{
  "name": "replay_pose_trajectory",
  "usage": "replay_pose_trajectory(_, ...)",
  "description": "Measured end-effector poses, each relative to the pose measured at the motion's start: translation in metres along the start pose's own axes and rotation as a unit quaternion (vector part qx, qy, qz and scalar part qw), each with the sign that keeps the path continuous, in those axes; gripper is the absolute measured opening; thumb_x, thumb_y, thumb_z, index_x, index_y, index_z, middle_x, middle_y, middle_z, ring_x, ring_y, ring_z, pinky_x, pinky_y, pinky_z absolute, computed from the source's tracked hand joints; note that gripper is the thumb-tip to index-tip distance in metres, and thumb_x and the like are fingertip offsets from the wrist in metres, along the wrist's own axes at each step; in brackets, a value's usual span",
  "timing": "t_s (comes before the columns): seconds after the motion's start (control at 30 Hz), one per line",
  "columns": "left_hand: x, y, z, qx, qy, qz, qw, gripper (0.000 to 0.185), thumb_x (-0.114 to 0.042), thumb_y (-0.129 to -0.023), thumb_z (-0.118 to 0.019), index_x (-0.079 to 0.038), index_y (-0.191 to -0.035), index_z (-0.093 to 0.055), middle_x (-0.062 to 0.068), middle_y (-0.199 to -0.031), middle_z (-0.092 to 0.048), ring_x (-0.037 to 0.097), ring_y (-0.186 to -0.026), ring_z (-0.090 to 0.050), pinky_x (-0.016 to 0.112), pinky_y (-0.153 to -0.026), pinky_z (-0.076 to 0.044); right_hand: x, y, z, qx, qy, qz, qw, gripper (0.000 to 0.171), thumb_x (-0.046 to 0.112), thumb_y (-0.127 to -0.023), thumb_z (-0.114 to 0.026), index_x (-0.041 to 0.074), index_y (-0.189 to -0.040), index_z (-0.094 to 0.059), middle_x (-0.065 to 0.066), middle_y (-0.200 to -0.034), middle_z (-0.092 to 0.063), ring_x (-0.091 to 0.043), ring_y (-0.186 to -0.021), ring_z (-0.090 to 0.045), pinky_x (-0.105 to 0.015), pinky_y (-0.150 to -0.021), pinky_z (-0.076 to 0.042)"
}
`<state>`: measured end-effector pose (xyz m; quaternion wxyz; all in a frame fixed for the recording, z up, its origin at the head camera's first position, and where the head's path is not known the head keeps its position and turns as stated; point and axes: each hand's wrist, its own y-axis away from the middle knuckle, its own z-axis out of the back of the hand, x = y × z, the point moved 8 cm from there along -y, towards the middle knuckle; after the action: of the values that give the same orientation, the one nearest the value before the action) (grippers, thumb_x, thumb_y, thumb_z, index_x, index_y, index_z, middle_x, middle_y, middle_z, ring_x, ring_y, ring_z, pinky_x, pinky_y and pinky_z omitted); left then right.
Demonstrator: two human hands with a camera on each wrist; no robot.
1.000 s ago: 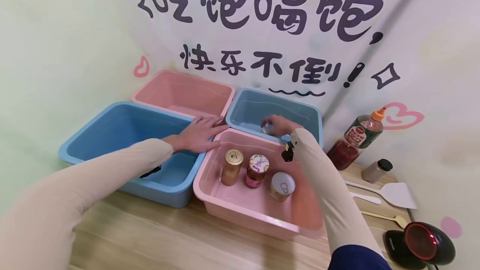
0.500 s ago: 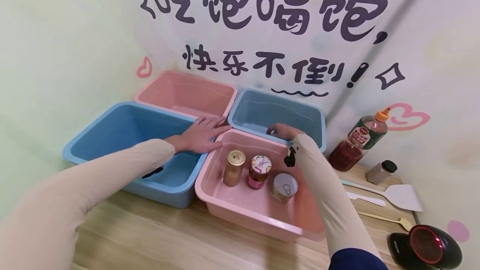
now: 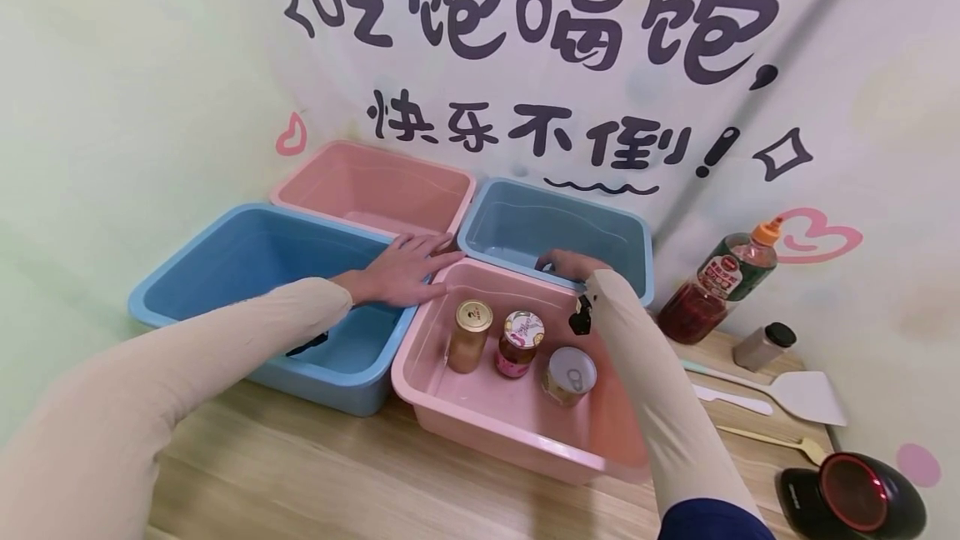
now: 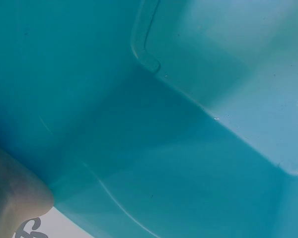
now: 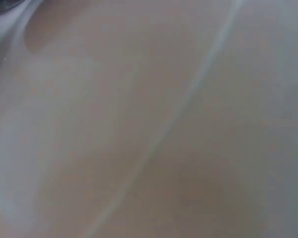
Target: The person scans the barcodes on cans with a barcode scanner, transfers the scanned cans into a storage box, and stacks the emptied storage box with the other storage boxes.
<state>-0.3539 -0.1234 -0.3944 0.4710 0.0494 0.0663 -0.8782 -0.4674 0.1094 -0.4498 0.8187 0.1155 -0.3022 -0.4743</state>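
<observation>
Our left hand (image 3: 401,269) lies flat, fingers spread, on the rims where the near blue bin (image 3: 225,273) meets the near pink bin (image 3: 480,432). Our right hand (image 3: 568,263) reaches over the pink bin's far edge into the far blue bin (image 3: 525,219), fingers curled downward; whether they pinch anything we cannot tell, since the hand hides what lies under it. In the pink bin right below our right forearm stand a gold-lidded jar (image 3: 469,335), a pink-lidded jar (image 3: 518,344) just beside it, and a pull-tab can (image 3: 569,374). A far pink bin (image 3: 375,182) sits behind the left hand. Off to the right on the table (image 3: 300,482) we see a sauce bottle (image 3: 716,280), a small shaker (image 3: 763,345), a spatula (image 3: 795,394) and a scanner (image 3: 855,494).
</observation>
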Motion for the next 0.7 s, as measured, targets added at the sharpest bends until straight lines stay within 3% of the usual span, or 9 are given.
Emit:
replay_pose_trajectory(0.27,0.001,-0.001,-0.002,-0.001,-0.004,0.0,1.0,0.059,-0.044,-0.099,-0.051,-0.022,-0.153,-0.041,0.014,-0.164,-0.03,0.035,-0.15,-0.028,0.062,-0.118,-0.021,0.002,0.014,-0.001,0.001,-0.003,-0.054,0.999,0.044,0.011,-0.102,-0.047,0.003,-0.145,-0.048,-0.024,-0.148,-0.048,-0.039,-0.134,-0.047,-0.053,-0.11,-0.041)
replay_pose_trajectory(0.47,0.001,-0.001,-0.002,0.0,-0.009,0.0,1.0,0.06,-0.044,-0.099,-0.05,-0.022,-0.154,-0.041,0.014,-0.164,-0.029,0.036,-0.15,-0.028,0.063,-0.118,-0.021,-0.01,0.009,-0.001,0.003,-0.022,-0.087,0.996,0.047,0.013,-0.099,-0.05,0.005,-0.146,-0.049,-0.024,-0.153,-0.042,-0.039,-0.137,-0.043,-0.054,-0.113,-0.038)
replay_pose_trajectory(0.63,0.001,-0.001,-0.002,0.002,-0.007,0.0,1.0,0.06,-0.045,-0.099,-0.05,-0.021,-0.154,-0.041,0.014,-0.164,-0.029,0.036,-0.15,-0.027,0.063,-0.118,-0.02,-0.009,0.01,0.005,0.004,-0.016,-0.061,0.998,0.048,0.007,-0.096,-0.053,0.006,-0.144,-0.05,-0.024,-0.151,-0.043,-0.036,-0.129,-0.046,-0.049,-0.105,-0.045)
replay_pose_trajectory(0.7,0.001,-0.001,-0.002,0.001,-0.007,0.001,1.0,0.06,-0.045,-0.099,-0.05,-0.021,-0.154,-0.041,0.014,-0.164,-0.029,0.036,-0.15,-0.027,0.063,-0.118,-0.02,-0.004,0.013,0.01,-0.011,0.01,-0.037,0.999,0.049,0.004,-0.095,-0.052,0.005,-0.144,-0.051,-0.025,-0.148,-0.048,-0.035,-0.125,-0.051,-0.046,-0.098,-0.048)
